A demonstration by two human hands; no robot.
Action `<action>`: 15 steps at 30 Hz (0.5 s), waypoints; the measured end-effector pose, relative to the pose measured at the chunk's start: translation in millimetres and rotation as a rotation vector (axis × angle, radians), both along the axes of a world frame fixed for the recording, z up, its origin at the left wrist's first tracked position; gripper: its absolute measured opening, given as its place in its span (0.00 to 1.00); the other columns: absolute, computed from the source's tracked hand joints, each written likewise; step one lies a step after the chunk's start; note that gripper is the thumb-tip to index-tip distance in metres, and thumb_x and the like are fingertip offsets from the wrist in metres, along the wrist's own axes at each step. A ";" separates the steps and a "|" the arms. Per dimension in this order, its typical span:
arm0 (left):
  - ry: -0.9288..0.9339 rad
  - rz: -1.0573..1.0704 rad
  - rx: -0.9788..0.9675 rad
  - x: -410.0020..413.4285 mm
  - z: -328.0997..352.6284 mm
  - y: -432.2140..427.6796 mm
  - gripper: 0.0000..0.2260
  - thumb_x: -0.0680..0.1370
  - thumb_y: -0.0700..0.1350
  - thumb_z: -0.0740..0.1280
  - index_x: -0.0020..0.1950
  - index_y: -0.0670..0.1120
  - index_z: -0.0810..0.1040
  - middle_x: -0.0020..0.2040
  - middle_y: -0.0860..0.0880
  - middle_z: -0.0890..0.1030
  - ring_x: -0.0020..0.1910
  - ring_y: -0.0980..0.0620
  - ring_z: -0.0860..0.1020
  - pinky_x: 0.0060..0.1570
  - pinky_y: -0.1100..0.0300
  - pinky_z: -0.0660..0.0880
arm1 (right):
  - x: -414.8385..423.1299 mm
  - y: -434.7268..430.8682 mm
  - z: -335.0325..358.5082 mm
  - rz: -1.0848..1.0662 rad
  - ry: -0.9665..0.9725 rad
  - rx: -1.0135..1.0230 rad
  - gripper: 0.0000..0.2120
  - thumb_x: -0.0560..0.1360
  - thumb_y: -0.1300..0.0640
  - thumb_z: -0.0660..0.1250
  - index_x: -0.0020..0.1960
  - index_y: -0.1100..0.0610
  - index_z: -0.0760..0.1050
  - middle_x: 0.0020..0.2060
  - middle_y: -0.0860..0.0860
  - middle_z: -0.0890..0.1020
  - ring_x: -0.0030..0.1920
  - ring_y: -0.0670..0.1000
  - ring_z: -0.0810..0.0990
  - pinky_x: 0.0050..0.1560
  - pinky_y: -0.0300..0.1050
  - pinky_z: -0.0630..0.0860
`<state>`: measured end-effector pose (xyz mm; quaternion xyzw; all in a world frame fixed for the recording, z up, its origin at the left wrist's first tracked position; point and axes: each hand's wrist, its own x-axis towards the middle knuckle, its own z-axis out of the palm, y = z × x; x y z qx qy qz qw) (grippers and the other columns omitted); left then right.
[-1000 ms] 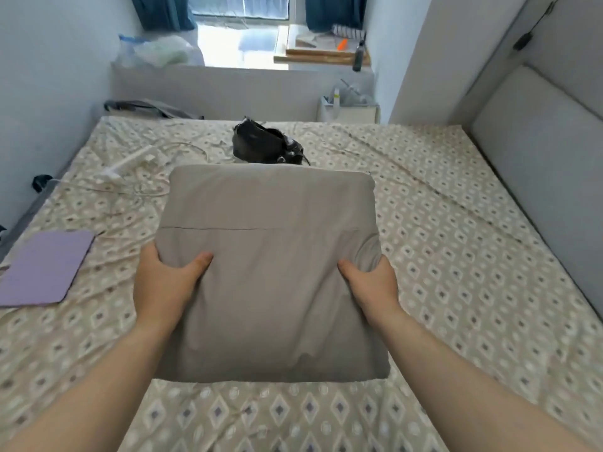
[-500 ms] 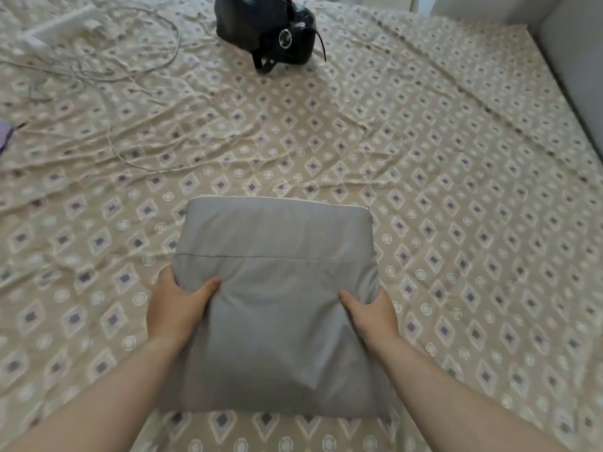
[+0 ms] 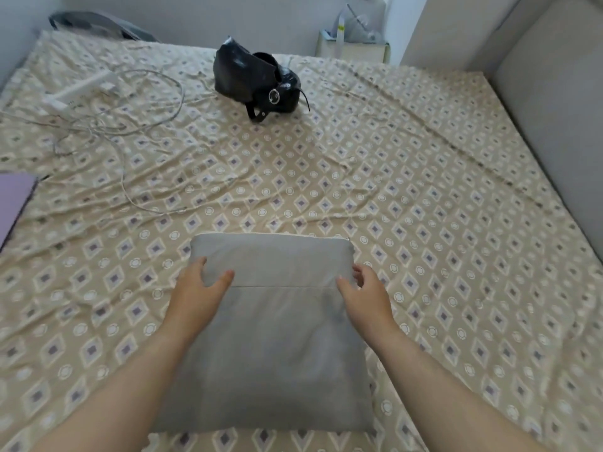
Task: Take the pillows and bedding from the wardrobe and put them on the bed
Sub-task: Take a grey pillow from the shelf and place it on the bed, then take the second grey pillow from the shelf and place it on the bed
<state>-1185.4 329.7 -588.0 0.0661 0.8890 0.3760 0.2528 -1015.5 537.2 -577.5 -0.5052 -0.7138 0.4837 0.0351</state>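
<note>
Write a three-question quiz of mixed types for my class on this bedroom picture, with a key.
1. True or false: the grey pillow lies flat on the patterned bed sheet.
2. Multiple choice: the black bag sits (A) on the pillow, (B) farther up the bed beyond the pillow, (C) on the floor.
3. Short answer: how do the left hand and the right hand stand on the pillow?

Key
1. True.
2. B.
3. Both are open, fingers spread, at the pillow's far corners, one on each side; neither grips the fabric.
</note>
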 end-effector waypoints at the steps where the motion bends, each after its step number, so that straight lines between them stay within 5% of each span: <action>1: 0.004 -0.012 0.061 2.8 23.3 8.3 0.31 0.76 0.58 0.66 0.75 0.45 0.64 0.74 0.46 0.68 0.72 0.47 0.67 0.68 0.49 0.65 | -3.1 -0.2 24.2 0.018 0.053 -0.007 0.24 0.75 0.49 0.66 0.69 0.54 0.69 0.66 0.48 0.74 0.66 0.49 0.72 0.67 0.49 0.69; 15: 0.416 -0.241 0.534 68.4 393.9 78.0 0.24 0.79 0.55 0.63 0.74 0.50 0.68 0.72 0.49 0.71 0.69 0.50 0.70 0.61 0.56 0.66 | 65.5 26.8 400.0 0.023 0.464 0.397 0.25 0.76 0.44 0.64 0.71 0.49 0.67 0.70 0.46 0.70 0.68 0.48 0.68 0.67 0.47 0.66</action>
